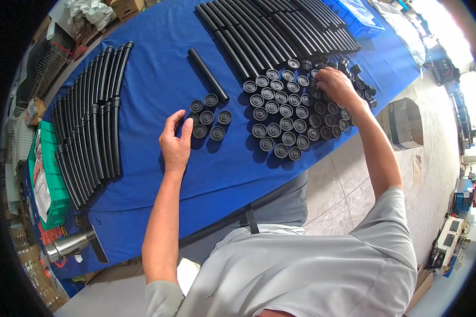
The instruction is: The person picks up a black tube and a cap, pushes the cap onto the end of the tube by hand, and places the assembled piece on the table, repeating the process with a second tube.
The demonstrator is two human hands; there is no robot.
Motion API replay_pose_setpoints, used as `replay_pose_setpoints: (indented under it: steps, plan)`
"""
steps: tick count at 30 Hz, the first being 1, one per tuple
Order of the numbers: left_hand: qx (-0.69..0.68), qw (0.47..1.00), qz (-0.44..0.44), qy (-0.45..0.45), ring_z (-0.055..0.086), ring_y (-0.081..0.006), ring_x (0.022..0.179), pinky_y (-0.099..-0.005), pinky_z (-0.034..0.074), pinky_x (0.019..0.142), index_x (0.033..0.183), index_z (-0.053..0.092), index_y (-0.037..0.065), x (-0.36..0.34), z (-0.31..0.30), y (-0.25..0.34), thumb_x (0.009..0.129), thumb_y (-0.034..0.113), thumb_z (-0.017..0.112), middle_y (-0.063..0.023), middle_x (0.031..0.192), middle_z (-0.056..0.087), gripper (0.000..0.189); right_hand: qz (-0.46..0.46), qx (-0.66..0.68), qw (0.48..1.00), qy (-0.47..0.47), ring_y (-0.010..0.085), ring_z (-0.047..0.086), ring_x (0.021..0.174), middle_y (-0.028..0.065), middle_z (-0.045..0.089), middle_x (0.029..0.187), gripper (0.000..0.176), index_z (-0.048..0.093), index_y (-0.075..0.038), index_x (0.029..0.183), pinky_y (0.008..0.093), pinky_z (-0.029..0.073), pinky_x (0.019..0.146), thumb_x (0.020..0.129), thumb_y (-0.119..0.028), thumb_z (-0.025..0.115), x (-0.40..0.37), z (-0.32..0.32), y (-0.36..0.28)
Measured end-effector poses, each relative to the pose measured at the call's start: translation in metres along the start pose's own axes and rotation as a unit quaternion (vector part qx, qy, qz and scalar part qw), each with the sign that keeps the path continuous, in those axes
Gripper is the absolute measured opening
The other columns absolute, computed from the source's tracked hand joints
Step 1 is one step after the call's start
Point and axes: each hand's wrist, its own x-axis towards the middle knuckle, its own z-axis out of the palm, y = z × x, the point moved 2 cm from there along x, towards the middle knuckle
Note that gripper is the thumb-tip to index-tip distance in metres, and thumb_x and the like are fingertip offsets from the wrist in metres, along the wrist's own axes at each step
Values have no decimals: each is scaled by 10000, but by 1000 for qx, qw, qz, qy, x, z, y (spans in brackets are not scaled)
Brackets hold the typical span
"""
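My left hand [175,141] rests flat on the blue cloth [158,74], fingers apart, its fingertips touching a small cluster of black round caps [209,117]. A single black tube [208,75] lies just beyond that cluster. My right hand [336,84] reaches over a large group of standing black caps [285,113], fingers curled down among the caps at the far right edge; what it grips is hidden. Behind it lies a row of long black tubes [272,29].
A second row of curved black tubes [92,121] lies at the left. A green crate [50,174] and a steel flask [69,244] sit at the table's left end. A blue bin [357,16] stands far right. A cardboard box [404,121] is on the floor.
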Motion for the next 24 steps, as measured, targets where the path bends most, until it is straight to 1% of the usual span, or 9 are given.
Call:
replay_pose_setpoints:
  steps: [2, 5, 8, 11, 14, 20, 23, 24]
  plan:
    - [1, 1000, 1, -1, 711, -264, 1117, -374, 549, 1002, 1221, 681, -28, 0, 0, 1, 978, 218, 734, -171, 1179, 738, 350, -15, 16, 1000, 13, 393, 632, 1072, 167, 656, 1067, 207, 672, -46, 1098, 490, 507, 932, 925, -160, 670, 0, 6, 7]
    - [10, 1000, 4, -4, 710, -264, 1117, -374, 550, 1000, 1222, 682, -25, 0, 0, 2, 980, 232, 731, -172, 1178, 738, 357, 1, 52, 999, 11, 405, 637, 1032, 184, 665, 1008, 190, 658, -27, 1067, 490, 508, 910, 922, -149, 674, 1, 3, 7]
    - [15, 1000, 4, -4, 710, -265, 1118, -375, 549, 1000, 1222, 684, -22, 0, -1, 4, 983, 241, 727, -171, 1176, 738, 358, -39, 92, 994, 35, 405, 644, 1003, 197, 670, 966, 181, 643, -11, 1039, 481, 512, 898, 918, -142, 678, 1, 4, 8]
    - [9, 1000, 1, -4, 710, -267, 1118, -375, 549, 1000, 1219, 686, -20, 0, 0, 4, 982, 244, 728, -170, 1172, 739, 358, -12, 132, 991, 15, 394, 648, 996, 195, 668, 971, 173, 634, -9, 1024, 471, 513, 892, 920, -141, 678, 3, -7, 1]
    - [9, 1000, 2, -4, 710, -265, 1115, -375, 549, 997, 1217, 688, -18, 0, -1, 5, 979, 245, 732, -167, 1169, 741, 358, -23, 125, 992, 10, 385, 644, 993, 189, 663, 974, 172, 625, -7, 1027, 466, 511, 885, 923, -136, 675, 6, -4, 8]
    - [11, 1000, 1, -1, 712, -261, 1102, -370, 549, 986, 1215, 690, -15, -1, -1, 7, 976, 244, 737, -161, 1167, 743, 356, -86, 98, 991, 23, 379, 633, 988, 173, 657, 977, 168, 613, -11, 1039, 459, 510, 876, 936, -132, 668, 1, -13, 3]
    - [3, 1000, 2, -2, 712, -262, 1098, -369, 547, 984, 1214, 691, -15, 0, 0, 2, 976, 248, 738, -160, 1164, 744, 358, -93, 96, 991, 31, 371, 636, 978, 171, 660, 977, 163, 616, -10, 1033, 452, 512, 866, 937, -130, 671, -1, -12, 6]
    - [2, 1000, 3, -2, 712, -263, 1098, -369, 547, 983, 1213, 691, -15, 0, 0, 1, 976, 251, 738, -160, 1163, 744, 359, -81, 107, 990, 30, 369, 636, 974, 170, 661, 978, 162, 617, -11, 1031, 451, 513, 863, 938, -132, 672, -1, -13, 4]
